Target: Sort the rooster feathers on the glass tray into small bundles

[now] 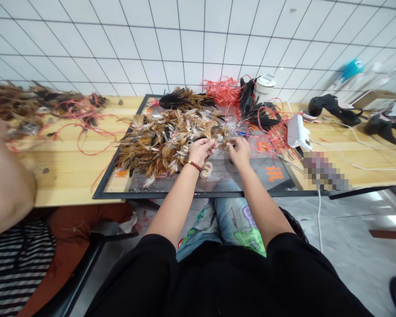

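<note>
In the head view a big heap of brown, black and white feathers (155, 147) lies on a dark-framed clear panel (211, 182). My left hand (201, 152), with a red bead bracelet at the wrist, is closed in a pinch at the heap's right edge, on feathers. My right hand (239, 152) is a little to the right, thumb and fingertips drawn together; what they hold is too small to make out. A small tuft of greyish-brown feathers (220, 133) sits just beyond both hands. Close below the left wrist is a small pale roll (206, 170).
Behind lie a dark feather bundle (185, 98), tangled red string (225, 91), black feathers (262, 114) and a white lidded container (265, 86). At right are a white device (298, 133), cables and black straps (336, 110). A co-worker's arm (6, 176) and more feathers (13, 103) are left.
</note>
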The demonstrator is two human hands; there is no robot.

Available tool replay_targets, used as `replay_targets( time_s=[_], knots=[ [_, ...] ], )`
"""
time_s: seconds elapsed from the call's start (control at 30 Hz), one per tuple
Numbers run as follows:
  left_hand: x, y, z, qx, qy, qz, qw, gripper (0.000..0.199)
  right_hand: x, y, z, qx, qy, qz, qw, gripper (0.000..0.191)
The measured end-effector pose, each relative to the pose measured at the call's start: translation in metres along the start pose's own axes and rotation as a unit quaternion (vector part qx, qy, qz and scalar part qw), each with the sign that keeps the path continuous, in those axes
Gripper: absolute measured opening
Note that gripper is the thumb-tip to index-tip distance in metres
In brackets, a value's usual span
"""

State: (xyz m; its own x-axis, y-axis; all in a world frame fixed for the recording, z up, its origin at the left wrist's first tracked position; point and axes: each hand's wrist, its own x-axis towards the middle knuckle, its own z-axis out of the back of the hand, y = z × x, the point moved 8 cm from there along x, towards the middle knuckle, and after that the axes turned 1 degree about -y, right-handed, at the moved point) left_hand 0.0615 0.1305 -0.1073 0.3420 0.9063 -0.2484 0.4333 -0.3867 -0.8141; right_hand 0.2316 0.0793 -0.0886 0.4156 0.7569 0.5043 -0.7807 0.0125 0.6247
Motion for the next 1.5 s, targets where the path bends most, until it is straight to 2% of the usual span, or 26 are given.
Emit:
replay_targets(
  time_s=[0.1, 0.2, 0.27, 0.4, 0.47, 0.53, 0.67, 0.73, 0.8, 0.9, 1.0, 1.17, 1.3, 1.5],
  knots=[
    [0.0, -0.001, 0.001, -0.001, -0.005, -0.003, 1.0, 0.013, -0.007, 0.018, -0.01, -0.087, 0.048, 0.037, 0.994, 0.036],
    [0.0, 0.0, 0.001, -0.003, -0.004, 0.0, 1.0, 0.014, -0.009, 0.02, -0.013, -0.121, 0.079, 0.029, 0.989, 0.023],
    [0.0, -0.001, 0.0, -0.007, -0.005, 0.001, 1.0, 0.015, -0.007, 0.018, -0.007, -0.097, 0.059, 0.026, 0.993, 0.016],
    [-0.002, -0.004, 0.0, -0.025, -0.01, -0.003, 1.0, 0.018, -0.004, 0.011, 0.013, 0.029, -0.017, 0.029, 0.999, 0.019],
    [-0.004, -0.007, -0.001, -0.039, -0.01, -0.007, 0.999, 0.017, -0.005, 0.009, 0.016, 0.046, -0.019, 0.024, 0.998, 0.02],
    [-0.006, -0.01, -0.002, -0.051, -0.009, -0.013, 0.999, 0.017, -0.006, 0.013, 0.01, 0.0, 0.01, 0.028, 1.0, 0.023],
    [-0.006, -0.013, -0.001, -0.062, -0.013, -0.02, 0.998, 0.018, -0.007, 0.023, -0.012, -0.12, 0.089, 0.04, 0.988, 0.044],
    [-0.006, -0.013, -0.001, -0.058, -0.016, -0.022, 0.998, 0.018, -0.006, 0.024, -0.019, -0.14, 0.106, 0.034, 0.984, 0.038],
    [-0.007, -0.014, 0.0, -0.049, -0.02, -0.022, 0.998, 0.017, -0.003, 0.024, -0.015, -0.131, 0.091, 0.034, 0.987, 0.027],
    [-0.007, -0.013, 0.001, -0.034, -0.025, -0.021, 0.999, 0.015, -0.003, 0.024, 0.004, -0.088, 0.035, 0.054, 0.994, 0.025],
    [-0.006, -0.011, 0.0, -0.005, -0.023, -0.022, 0.999, 0.018, -0.007, 0.025, 0.016, -0.075, 0.02, 0.081, 0.994, 0.027],
    [-0.004, -0.004, -0.001, 0.092, -0.023, -0.026, 0.995, 0.023, -0.014, 0.033, 0.009, -0.122, 0.066, 0.127, 0.982, 0.029],
    [-0.003, -0.001, -0.001, 0.152, -0.03, -0.031, 0.987, 0.023, -0.015, 0.037, 0.006, -0.138, 0.073, 0.136, 0.978, 0.028],
    [-0.005, 0.005, -0.01, 0.206, 0.022, -0.026, 0.978, 0.025, -0.016, 0.043, 0.006, -0.135, 0.067, 0.137, 0.979, 0.027]
  ],
)
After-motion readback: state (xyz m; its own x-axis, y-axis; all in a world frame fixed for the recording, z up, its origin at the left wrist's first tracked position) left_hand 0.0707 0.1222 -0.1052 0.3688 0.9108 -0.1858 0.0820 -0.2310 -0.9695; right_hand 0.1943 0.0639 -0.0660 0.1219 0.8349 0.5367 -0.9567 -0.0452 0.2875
